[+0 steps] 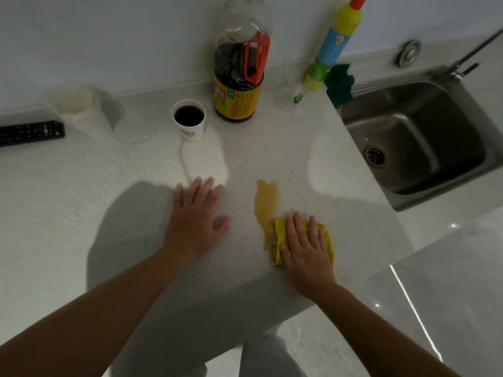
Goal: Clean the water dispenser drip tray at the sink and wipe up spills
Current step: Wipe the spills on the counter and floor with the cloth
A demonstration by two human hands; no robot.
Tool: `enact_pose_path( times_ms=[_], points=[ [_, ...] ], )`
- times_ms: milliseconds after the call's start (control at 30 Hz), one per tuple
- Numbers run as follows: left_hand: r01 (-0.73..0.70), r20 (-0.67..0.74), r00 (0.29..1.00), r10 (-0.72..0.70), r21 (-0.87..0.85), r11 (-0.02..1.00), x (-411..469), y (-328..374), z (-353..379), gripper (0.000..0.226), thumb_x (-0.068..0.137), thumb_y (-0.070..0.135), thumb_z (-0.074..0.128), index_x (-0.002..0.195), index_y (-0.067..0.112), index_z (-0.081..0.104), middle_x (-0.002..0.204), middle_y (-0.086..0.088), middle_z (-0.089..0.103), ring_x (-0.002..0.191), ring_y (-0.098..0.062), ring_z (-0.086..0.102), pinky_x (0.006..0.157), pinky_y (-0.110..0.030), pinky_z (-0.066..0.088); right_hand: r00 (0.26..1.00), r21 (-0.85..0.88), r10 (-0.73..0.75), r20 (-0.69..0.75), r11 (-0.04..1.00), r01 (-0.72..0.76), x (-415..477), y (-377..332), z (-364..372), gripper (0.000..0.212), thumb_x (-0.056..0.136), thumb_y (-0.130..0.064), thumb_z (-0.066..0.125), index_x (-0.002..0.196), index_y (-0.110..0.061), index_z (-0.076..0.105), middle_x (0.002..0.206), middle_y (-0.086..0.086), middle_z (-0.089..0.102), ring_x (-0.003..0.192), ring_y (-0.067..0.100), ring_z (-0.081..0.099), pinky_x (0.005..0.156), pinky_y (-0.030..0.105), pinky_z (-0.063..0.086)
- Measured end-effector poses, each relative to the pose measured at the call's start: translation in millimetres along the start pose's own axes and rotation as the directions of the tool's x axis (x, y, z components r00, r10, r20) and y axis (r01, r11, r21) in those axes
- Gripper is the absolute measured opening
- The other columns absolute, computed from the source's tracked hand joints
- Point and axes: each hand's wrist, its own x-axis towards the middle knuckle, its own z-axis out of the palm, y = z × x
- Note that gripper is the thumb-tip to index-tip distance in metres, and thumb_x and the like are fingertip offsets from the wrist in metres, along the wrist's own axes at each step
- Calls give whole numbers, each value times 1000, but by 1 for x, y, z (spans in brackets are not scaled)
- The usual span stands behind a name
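A brownish spill (pixel 265 202) streaks the white speckled counter (pixel 285 148) near its front edge. My right hand (pixel 306 248) presses flat on a folded yellow cloth (pixel 280 240) at the spill's near end. My left hand (pixel 196 216) rests flat on the counter to the left of the spill, fingers spread, holding nothing. The steel sink (pixel 416 137) lies at the right. No drip tray is in sight.
A paper cup (pixel 189 119) of dark liquid and a large dark sauce bottle (pixel 239 74) stand behind the spill. A yellow-blue cleaner bottle (pixel 334 42), a green cloth (pixel 339 83), a clear glass (pixel 288 93), a tipped white cup (pixel 73 104) and a black remote (pixel 30 131) line the back.
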Motion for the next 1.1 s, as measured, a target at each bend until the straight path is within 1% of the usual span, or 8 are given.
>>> enact_pose_path(
  times_ms=[200, 400, 567, 700, 867, 933, 1000, 1100],
  points=[
    [2, -6, 1000, -2, -23, 1000, 0, -1, -1, 73, 95, 56, 44, 157, 18, 38, 167, -10, 33, 158, -34, 20, 125, -62, 12, 987, 61, 159, -5, 985, -159, -12, -52, 15, 77, 99, -63, -5, 162, -20, -17, 171, 4, -19, 155, 35, -23, 126, 51, -12],
    [7, -27, 1000, -8, -43, 999, 3, -3, 4, 66, 97, 45, 40, 157, 18, 40, 166, -10, 35, 157, -34, 23, 125, -64, 14, 998, 2, 47, -44, 999, -47, 101, -33, -31, 74, 106, -54, 14, 164, -16, -13, 174, 6, -13, 158, 37, -15, 126, 52, -8],
    [7, -33, 999, -9, -61, 998, 3, -4, 7, 65, 97, 45, 45, 156, 19, 41, 165, -9, 36, 156, -34, 24, 126, -64, 13, 995, -79, -97, -36, 992, 94, 163, -11, -57, 74, 106, -54, 13, 165, -17, -9, 175, 6, -10, 159, 34, -13, 127, 52, -6],
    [17, -21, 1000, -18, -56, 998, 3, -2, 3, 67, 98, 46, 41, 159, 19, 39, 166, -9, 35, 157, -33, 23, 126, -62, 12, 990, -97, -140, -15, 986, 138, 149, -13, -58, 75, 103, -56, 6, 164, -17, -16, 174, 6, -16, 158, 33, -18, 128, 53, -6],
    [17, -64, 998, -21, -60, 998, 0, -1, 1, 61, 97, 43, 45, 154, 21, 45, 163, -8, 42, 155, -31, 30, 126, -61, 16, 983, -72, -185, -6, 980, 184, 57, -29, -22, 74, 104, -57, 8, 165, -18, -7, 174, 5, -7, 155, 32, -20, 126, 50, -8],
    [14, -115, 993, -23, -80, 997, -2, -2, 1, 59, 94, 40, 51, 148, 16, 54, 157, -11, 50, 150, -32, 40, 125, -60, 21, 986, -85, -161, -41, 984, 157, 18, -28, -8, 72, 107, -56, 16, 166, -18, 3, 174, 5, 2, 157, 34, -9, 127, 52, -1],
    [25, -199, 979, -44, -101, 995, -5, -4, 2, 55, 92, 36, 57, 139, 9, 62, 148, -17, 59, 139, -36, 52, 121, -59, 31, 982, -93, -149, -112, 986, 139, -8, -18, -3, 66, 108, -51, 28, 164, -17, 23, 171, 9, 21, 158, 39, 14, 128, 56, 12],
    [41, -249, 967, -56, -64, 997, -10, -8, 5, 50, 93, 35, 60, 134, 7, 64, 141, -19, 61, 126, -38, 58, 115, -55, 42, 966, -69, -77, -248, 996, 62, -18, 4, -6, 57, 100, -44, 52, 149, -16, 50, 144, 18, 54, 129, 45, 55, 115, 59, 41]
  ],
)
